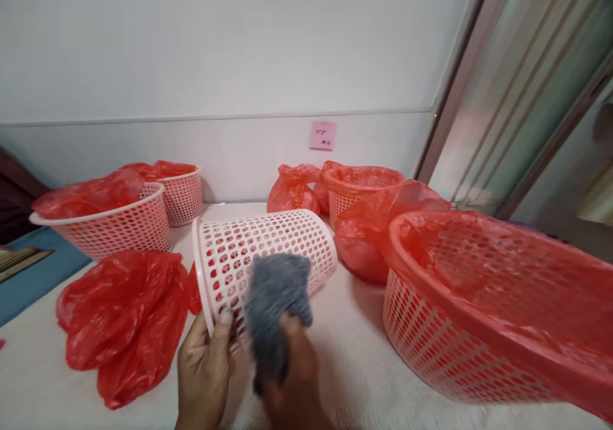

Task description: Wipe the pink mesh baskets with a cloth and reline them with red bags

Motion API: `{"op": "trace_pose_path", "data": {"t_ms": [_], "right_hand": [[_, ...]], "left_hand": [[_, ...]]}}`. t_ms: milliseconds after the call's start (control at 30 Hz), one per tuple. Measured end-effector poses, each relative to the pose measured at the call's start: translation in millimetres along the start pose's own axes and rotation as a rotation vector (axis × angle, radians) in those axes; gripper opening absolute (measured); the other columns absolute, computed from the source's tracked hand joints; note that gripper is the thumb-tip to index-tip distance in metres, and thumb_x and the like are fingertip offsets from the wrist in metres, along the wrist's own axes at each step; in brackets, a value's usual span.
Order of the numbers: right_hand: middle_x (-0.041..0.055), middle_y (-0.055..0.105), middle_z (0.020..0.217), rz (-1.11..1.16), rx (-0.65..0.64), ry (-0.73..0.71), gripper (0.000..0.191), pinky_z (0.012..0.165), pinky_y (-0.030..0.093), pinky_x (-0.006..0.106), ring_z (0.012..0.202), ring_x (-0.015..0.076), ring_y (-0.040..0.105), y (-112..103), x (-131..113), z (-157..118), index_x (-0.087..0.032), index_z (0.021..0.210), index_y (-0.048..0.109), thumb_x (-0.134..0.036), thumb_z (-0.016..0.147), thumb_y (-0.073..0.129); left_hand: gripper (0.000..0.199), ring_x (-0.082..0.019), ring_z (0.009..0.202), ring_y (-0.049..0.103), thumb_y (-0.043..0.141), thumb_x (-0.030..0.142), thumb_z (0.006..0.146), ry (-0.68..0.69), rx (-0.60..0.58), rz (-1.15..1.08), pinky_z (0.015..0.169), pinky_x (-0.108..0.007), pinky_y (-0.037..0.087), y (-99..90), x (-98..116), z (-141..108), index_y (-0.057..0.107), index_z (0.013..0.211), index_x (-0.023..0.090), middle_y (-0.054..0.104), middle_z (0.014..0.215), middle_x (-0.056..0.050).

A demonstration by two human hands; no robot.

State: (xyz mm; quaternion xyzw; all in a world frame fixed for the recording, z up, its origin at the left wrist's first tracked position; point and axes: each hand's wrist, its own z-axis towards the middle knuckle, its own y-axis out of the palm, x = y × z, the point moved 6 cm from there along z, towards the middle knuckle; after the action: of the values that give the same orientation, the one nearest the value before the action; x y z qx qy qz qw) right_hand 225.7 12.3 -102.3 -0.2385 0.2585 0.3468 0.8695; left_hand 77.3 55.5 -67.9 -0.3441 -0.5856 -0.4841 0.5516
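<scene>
A white plastic basket (pixel 268 235) with round holes lies on its side in the middle, its rim facing left. My left hand (pixel 205 360) grips that rim at the lower left, thumb on the outside and fingers under the edge. In my right hand (pixel 294 372) is a grey cloth (pixel 280 289), pressed against the basket's side wall; hand and cloth are smeared by motion. Just left of the basket lies a crumpled red plastic bag (pixel 129 321).
Lined with red bags, a large basket (pixel 431 328) stands at right and a smaller basket (pixel 338 206) behind it. Two white baskets, a nearer one (pixel 129 229) and a farther one (pixel 184 197), stand at left. A pink note (pixel 322 136) sticks to the wall.
</scene>
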Motion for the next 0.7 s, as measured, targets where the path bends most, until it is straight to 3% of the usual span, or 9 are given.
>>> {"op": "trace_pose_path", "data": {"t_ms": [33, 100, 233, 367, 500, 567, 700], "right_hand": [[0.0150, 0.067, 0.116, 0.006, -0.077, -0.122, 0.070, 0.080, 0.058, 0.043, 0.100, 0.0313, 0.067, 11, -18, -10, -0.020, 0.137, 0.045, -0.022, 0.068, 0.056], [0.0163, 0.067, 0.108, -0.011, -0.195, -0.176, 0.071, 0.072, 0.059, 0.042, 0.090, 0.0308, 0.068, 24, -34, -19, -0.017, 0.134, 0.048, -0.022, 0.064, 0.057], [0.0138, 0.067, 0.101, -0.027, -0.239, -0.125, 0.053, 0.075, 0.057, 0.041, 0.090, 0.0272, 0.065, 15, -18, 5, -0.019, 0.122, 0.057, -0.014, 0.070, 0.050], [0.0092, 0.066, 0.109, 0.072, -0.084, 0.177, 0.051, 0.091, 0.050, 0.042, 0.105, 0.0249, 0.061, -11, 38, 37, -0.021, 0.118, 0.058, -0.012, 0.069, 0.048], [0.0070, 0.070, 0.099, 0.213, 0.179, 0.598, 0.040, 0.086, 0.050, 0.040, 0.093, 0.0256, 0.065, -37, 89, 47, -0.018, 0.109, 0.062, -0.031, 0.071, 0.059], [0.0088, 0.072, 0.095, 0.261, 0.282, 0.731, 0.041, 0.082, 0.051, 0.040, 0.088, 0.0263, 0.066, -45, 102, 48, -0.015, 0.104, 0.064, -0.037, 0.070, 0.064], [0.0129, 0.071, 0.106, 0.273, 0.370, 0.812, 0.049, 0.085, 0.051, 0.042, 0.097, 0.0285, 0.065, -52, 104, 48, -0.012, 0.109, 0.063, -0.038, 0.067, 0.066]], "left_hand": [[0.046, -0.019, 0.065, 0.066, 0.077, 0.050, 0.064, -0.037, 0.012, -0.033, 0.056, -0.025, 0.054, -0.2, -1, 0, 0.067, 0.095, 0.017, 0.072, 0.077, -0.001], [0.048, -0.019, 0.061, 0.066, 0.081, 0.049, 0.057, -0.103, 0.059, -0.126, 0.052, -0.026, 0.054, -2.4, -1, 0, 0.067, 0.090, 0.017, 0.072, 0.071, 0.000], [0.036, -0.018, 0.074, 0.069, 0.080, 0.032, 0.061, -0.130, 0.128, -0.371, 0.063, -0.025, 0.057, -6.2, 6, 7, 0.069, 0.093, 0.021, 0.074, 0.081, 0.001], [0.028, -0.016, 0.090, 0.068, 0.073, 0.027, 0.074, -0.127, 0.211, -0.421, 0.075, -0.023, 0.058, -16.6, 12, 18, 0.071, 0.101, 0.023, 0.074, 0.094, 0.001], [0.024, -0.017, 0.094, 0.068, 0.070, 0.027, 0.079, -0.233, 0.201, -0.467, 0.080, -0.025, 0.058, -20.3, 4, 23, 0.072, 0.102, 0.022, 0.074, 0.097, -0.001], [0.019, -0.015, 0.088, 0.069, 0.063, 0.025, 0.084, -0.307, 0.165, -0.496, 0.082, -0.026, 0.058, -16.4, 2, 22, 0.072, 0.100, 0.020, 0.075, 0.095, -0.002], [0.024, -0.013, 0.075, 0.070, 0.049, 0.021, 0.091, -0.409, 0.166, -0.548, 0.084, -0.027, 0.057, -7.1, 2, 18, 0.073, 0.092, 0.016, 0.076, 0.085, -0.004]]}}
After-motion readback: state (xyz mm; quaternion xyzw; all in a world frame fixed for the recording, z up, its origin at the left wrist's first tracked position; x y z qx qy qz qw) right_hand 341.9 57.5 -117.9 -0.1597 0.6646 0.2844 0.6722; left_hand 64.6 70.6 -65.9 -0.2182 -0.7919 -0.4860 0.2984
